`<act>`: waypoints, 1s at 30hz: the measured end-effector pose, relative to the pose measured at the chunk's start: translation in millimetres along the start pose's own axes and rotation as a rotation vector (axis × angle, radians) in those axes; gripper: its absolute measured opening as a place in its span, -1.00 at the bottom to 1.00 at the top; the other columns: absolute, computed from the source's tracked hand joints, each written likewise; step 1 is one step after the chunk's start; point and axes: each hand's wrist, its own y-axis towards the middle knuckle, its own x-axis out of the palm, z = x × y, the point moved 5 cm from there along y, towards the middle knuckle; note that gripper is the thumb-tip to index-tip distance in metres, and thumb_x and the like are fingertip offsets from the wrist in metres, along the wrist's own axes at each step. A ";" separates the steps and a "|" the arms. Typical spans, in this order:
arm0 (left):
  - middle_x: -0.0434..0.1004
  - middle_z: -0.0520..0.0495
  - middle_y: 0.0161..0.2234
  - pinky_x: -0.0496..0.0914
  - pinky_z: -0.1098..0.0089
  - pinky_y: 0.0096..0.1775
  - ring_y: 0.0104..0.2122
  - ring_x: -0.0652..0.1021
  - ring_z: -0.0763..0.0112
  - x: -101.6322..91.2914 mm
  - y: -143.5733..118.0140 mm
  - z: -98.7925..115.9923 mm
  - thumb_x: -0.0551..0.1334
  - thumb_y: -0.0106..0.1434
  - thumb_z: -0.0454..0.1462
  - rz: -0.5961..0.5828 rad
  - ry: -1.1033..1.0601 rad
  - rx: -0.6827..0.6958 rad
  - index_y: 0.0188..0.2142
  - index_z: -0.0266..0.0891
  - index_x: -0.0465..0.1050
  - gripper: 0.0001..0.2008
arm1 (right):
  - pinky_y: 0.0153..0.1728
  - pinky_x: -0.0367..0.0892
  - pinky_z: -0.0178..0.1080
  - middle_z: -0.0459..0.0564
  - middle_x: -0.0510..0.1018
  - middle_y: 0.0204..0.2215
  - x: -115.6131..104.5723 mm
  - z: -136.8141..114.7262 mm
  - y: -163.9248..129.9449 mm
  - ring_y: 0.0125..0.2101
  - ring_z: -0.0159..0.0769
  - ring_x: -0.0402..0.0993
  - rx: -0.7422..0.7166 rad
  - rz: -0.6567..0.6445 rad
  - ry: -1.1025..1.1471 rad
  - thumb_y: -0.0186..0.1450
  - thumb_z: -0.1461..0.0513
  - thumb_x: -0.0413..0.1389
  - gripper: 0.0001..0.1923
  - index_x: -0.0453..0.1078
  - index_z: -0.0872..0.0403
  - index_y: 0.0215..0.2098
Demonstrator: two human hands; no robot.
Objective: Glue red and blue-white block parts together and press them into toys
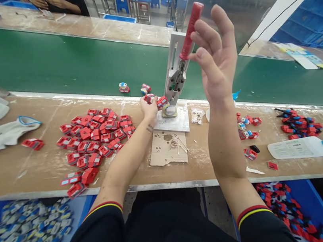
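Note:
My left hand [149, 110] is closed around a red toy vehicle part [161, 102] with pale blue windows, beside the base of a hand press [175, 75]. Another small red piece shows at its fingertips, partly hidden. The press stands upright on a whitish base plate [180, 124] and has a pad under its ram. Its red lever handle [192, 28] points up. Close by the handle is my right hand [214, 51], raised, fingers apart and loosely bent; thumb and fingertips come near or touch the grip. A heap of red toy parts [91, 135] lies left of my left arm.
Beyond the bench runs a green conveyor belt [80, 56] carrying two small toys. Cardboard with cotton swabs [179, 144] lies before the press. Rightward are a bottle [297, 148] and red-black parts [300, 123]. Blue bins sit below; a co-worker's hands [51, 1] are across.

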 end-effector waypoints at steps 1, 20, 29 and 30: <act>0.55 -0.03 -0.20 0.51 0.45 -0.44 -0.40 0.59 0.47 -8.7 2.7 3.9 0.47 0.29 -0.35 0.007 -0.015 -0.005 0.02 -0.12 0.39 -0.61 | -0.05 0.63 -0.13 -0.09 0.56 0.22 -1.5 -6.7 -12.2 0.18 -0.17 0.55 -0.038 0.033 0.004 0.33 -0.19 0.26 -0.39 0.30 -0.34 0.28; 0.70 -0.04 -0.19 0.34 0.54 -0.64 -0.67 0.41 0.64 -53.2 -150.3 80.1 0.56 0.06 0.17 -0.647 -0.319 0.203 0.12 -0.05 0.48 -0.26 | -0.27 0.68 -0.18 0.00 0.73 -0.21 77.9 -90.0 -169.0 -0.21 -0.23 0.70 -0.335 0.052 -0.438 0.41 0.32 0.25 -0.69 0.51 -0.04 0.10; 0.67 -0.10 -0.05 0.32 0.50 -0.60 -0.38 0.64 0.34 -43.9 -146.3 65.7 0.59 -0.12 0.26 -0.605 -0.222 0.109 0.14 0.07 0.47 -0.12 | -0.37 0.63 -0.14 -0.04 0.71 -0.26 63.4 -91.0 -182.1 -0.30 -0.20 0.66 -0.291 0.074 -0.385 0.32 0.32 0.32 -0.58 0.52 -0.14 0.11; 0.68 -0.07 -0.07 0.36 0.47 -0.56 -0.34 0.64 0.33 -50.5 -140.2 61.5 0.59 -0.11 0.27 -0.562 -0.200 0.105 0.09 0.10 0.50 -0.18 | -0.37 0.62 -0.10 -0.03 0.70 -0.27 56.3 -88.1 -182.3 -0.32 -0.17 0.65 -0.195 0.066 -0.310 0.30 0.27 0.35 -0.56 0.52 -0.16 0.12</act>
